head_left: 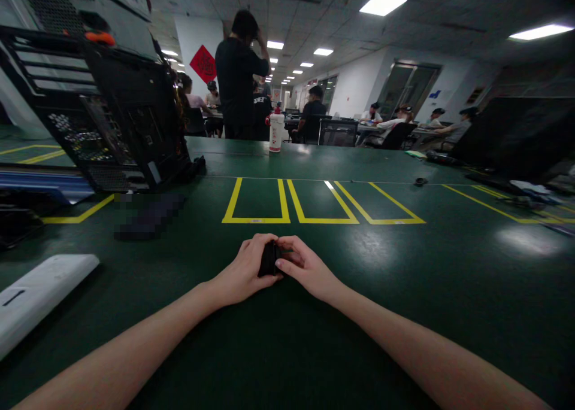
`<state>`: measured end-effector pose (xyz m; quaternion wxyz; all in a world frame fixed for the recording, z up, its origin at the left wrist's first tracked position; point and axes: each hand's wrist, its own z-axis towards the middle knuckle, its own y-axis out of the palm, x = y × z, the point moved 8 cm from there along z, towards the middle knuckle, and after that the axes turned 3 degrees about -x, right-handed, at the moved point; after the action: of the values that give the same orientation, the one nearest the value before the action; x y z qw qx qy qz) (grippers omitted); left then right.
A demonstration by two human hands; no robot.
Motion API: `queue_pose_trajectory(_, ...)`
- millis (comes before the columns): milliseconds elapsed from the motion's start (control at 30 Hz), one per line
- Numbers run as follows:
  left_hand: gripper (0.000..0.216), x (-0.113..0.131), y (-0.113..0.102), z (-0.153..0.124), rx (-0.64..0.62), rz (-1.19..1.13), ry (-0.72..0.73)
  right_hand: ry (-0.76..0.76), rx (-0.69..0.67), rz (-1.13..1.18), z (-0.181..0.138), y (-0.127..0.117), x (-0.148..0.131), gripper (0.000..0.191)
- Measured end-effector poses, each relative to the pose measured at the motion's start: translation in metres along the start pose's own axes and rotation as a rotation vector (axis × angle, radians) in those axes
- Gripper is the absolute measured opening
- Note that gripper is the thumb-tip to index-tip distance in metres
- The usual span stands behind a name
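Observation:
Between my two hands is a small black object [268,259], rounded and dark, whose kind I cannot make out. My left hand [248,267] wraps round its left side, with the thumb low and the fingers over the top. From the right, my right hand [309,265] pinches at its edge with thumb and fingertips. Both hands are low over the green table [323,320], just in front of the yellow tape outlines [256,221]. The fingers hide part of the object.
An open black computer case [135,111] stands at the left. Nearer lie a white box-shaped thing [45,296] and a blurred dark item [150,216]. A white bottle [275,133] is at the table's far edge, a small black ring [421,182] at right. People sit and stand beyond.

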<state>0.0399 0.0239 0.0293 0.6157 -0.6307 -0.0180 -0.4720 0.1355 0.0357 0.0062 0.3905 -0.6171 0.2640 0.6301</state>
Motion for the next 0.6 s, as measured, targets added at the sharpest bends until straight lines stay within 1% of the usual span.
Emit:
queue_pose_trajectory(67, 0.055, -0.0004, -0.0001, -0.0003, 0.008, 0.009, 0.005, 0.003, -0.016, -0.001, 0.0008, 0.0007, 0.0018, 0.03)
queue_pose_trajectory(167, 0.054, 0.0003, -0.0008, -0.0007, 0.015, 0.007, 0.022, -0.009, -0.034, 0.028, 0.001, 0.0017, 0.0019, 0.026)
queue_pose_trajectory(333, 0.053, 0.0009, -0.0017, -0.0001, 0.012, 0.001, 0.018, -0.005, -0.012, 0.048, 0.0002, 0.0012, 0.0015, 0.018)
queue_pose_trajectory(600, 0.054, 0.0009, -0.0004, 0.0003, 0.015, -0.01, 0.02, 0.014, -0.019, 0.019, 0.0009, 0.0003, 0.003, 0.029)
